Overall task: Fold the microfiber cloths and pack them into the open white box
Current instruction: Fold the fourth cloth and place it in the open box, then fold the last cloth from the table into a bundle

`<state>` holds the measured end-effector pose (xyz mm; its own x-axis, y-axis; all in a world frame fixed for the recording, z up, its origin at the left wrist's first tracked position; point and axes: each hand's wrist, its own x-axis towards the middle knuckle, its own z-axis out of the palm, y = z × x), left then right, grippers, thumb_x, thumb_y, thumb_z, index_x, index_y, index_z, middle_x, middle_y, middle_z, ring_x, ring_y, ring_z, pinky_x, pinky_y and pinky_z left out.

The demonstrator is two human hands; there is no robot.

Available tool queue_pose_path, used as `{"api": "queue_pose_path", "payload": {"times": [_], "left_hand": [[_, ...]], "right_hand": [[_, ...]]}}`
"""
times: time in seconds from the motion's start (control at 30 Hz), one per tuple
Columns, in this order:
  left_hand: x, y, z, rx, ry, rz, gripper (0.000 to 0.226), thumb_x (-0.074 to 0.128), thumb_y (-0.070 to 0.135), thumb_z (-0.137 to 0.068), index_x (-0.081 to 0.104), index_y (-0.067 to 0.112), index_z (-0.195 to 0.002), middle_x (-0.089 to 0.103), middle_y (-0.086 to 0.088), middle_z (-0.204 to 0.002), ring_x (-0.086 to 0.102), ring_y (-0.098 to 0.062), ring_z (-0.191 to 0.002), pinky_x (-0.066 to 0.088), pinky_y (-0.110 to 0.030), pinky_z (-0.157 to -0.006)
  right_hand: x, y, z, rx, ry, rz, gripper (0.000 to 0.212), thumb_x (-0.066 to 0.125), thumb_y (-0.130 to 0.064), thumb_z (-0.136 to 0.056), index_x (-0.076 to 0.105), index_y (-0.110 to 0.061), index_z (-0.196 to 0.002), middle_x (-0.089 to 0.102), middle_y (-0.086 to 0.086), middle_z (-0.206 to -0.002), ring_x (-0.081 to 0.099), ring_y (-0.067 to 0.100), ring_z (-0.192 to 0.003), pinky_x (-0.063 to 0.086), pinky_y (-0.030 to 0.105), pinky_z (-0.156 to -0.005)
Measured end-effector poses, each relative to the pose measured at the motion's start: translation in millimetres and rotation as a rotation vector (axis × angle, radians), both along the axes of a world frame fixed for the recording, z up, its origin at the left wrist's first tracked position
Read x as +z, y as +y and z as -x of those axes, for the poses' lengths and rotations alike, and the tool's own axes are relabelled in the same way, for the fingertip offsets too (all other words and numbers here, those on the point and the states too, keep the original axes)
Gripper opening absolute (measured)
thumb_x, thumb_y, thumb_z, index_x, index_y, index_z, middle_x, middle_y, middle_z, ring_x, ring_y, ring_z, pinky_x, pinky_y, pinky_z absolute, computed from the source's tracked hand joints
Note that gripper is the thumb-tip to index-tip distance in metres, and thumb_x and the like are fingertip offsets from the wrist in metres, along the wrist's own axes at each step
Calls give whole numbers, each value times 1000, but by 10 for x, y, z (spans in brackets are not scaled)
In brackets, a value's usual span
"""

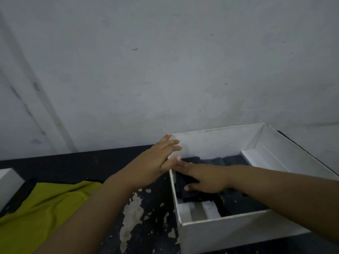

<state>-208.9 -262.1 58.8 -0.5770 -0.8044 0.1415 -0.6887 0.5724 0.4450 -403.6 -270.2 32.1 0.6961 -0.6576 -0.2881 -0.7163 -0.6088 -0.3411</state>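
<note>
Unmarked white box (229, 233), dark cloths (194, 194)

Two hands in view: left hand (157, 158), right hand (203, 177). One open white box (229, 230). One yellow-green cloth (45, 200) lay outside it. Dark cloths (205, 161) inside were too murky to count. One white block (8, 186) sat at left edge.

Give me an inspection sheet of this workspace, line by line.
Surface: black table, paint worn off in patches.
Job's things: open white box holding dark folded cloths; yellow-green cloth lies unfolded outside it.
Clutter: white block at left edge.
Hands: left hand flat at the box's left wall; right hand presses a dark cloth inside.
Cables: nothing seen.
Surroundings: grey scuffed wall.
</note>
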Motion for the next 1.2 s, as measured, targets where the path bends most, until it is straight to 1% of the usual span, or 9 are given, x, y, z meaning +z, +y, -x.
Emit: {"api": "queue_pose_path", "payload": {"times": [0.1, 0.2, 0.3, 0.4, 0.53, 0.67, 0.83, 1.07, 1.2], "left_hand": [[-26, -31, 2, -1, 18, 37, 58, 29, 60, -91, 42, 26, -136, 32, 11, -150, 2, 6, -141, 15, -19, -113], [-29, -27, 10, 31, 90, 36, 46, 38, 49, -92, 46, 27, -131, 40, 9, -145, 13, 6, -139, 21, -17, -108], [12, 24, 19, 82, 194, 48, 34, 51, 37, -91, 51, 31, -125, 47, 9, -139, 31, 5, -131, 27, -14, -104], [120, 94, -1, 118, 268, 58, 35, 60, 31, -88, 53, 31, -122, 54, 12, -127, 45, 5, -112, 33, -1, -90], [293, 242, -76, 136, 348, 59, 36, 62, 23, -87, 55, 24, -122, 57, 8, -125, 51, -3, -113, 40, -20, -101], [408, 501, -282, 186, 344, 116, 36, 62, 23, -87, 55, 25, -122, 57, 9, -124, 51, -2, -111, 38, -12, -93], [347, 922, -783, 290, 286, 178, 29, 62, 23, -87, 58, 22, -116, 61, 6, -118, 55, -5, -107, 44, -21, -94], [-144, 1726, -1746, 463, 195, 175, 20, 63, 17, -86, 64, 17, -107, 66, 2, -110, 57, -8, -100, 41, -17, -86], [-442, 1953, -2070, 500, 123, 131, 17, 61, 19, -87, 66, 21, -104, 66, 4, -110, 57, -11, -105, 40, -20, -83]], "right_hand": [[157, 9, 3, -42, -103, 75, 61, 53, -25, -93, 24, -21, -147, 25, -4, -154, 31, 12, -136, 19, 14, -104], [287, -14, 74, -183, -183, 175, 42, 56, -26, -91, 51, -20, -132, 56, 0, -133, 52, 15, -118, 35, 19, -98], [463, -32, 176, -385, -229, 327, 30, 56, -20, -89, 62, -17, -119, 70, 4, -102, 60, 14, -88, 39, 18, -76], [622, 0, 192, -561, -399, 295, 22, 60, -13, -87, 65, -10, -108, 68, 5, -79, 61, 17, -67, 44, 20, -62], [847, 202, -19, -626, -683, 191, 19, 57, -4, -85, 61, -10, -103, 70, 11, -79, 66, 23, -67, 51, 27, -65], [994, 510, -411, -628, -867, 84, 19, 52, 2, -87, 61, -8, -102, 68, 8, -79, 65, 19, -66, 55, 30, -65], [944, 883, -1016, -580, -927, 72, 17, 52, -1, -89, 62, -8, -101, 68, 13, -91, 66, 22, -77, 56, 37, -76], [601, 1404, -1882, -472, -883, 121, 9, 61, -9, -86, 64, -15, -93, 69, 13, -94, 64, 27, -87, 54, 42, -83], [198, 1613, -2212, -462, -807, 143, 11, 63, -7, -83, 68, -11, -92, 67, 5, -88, 60, 16, -83, 47, 27, -74]]}}
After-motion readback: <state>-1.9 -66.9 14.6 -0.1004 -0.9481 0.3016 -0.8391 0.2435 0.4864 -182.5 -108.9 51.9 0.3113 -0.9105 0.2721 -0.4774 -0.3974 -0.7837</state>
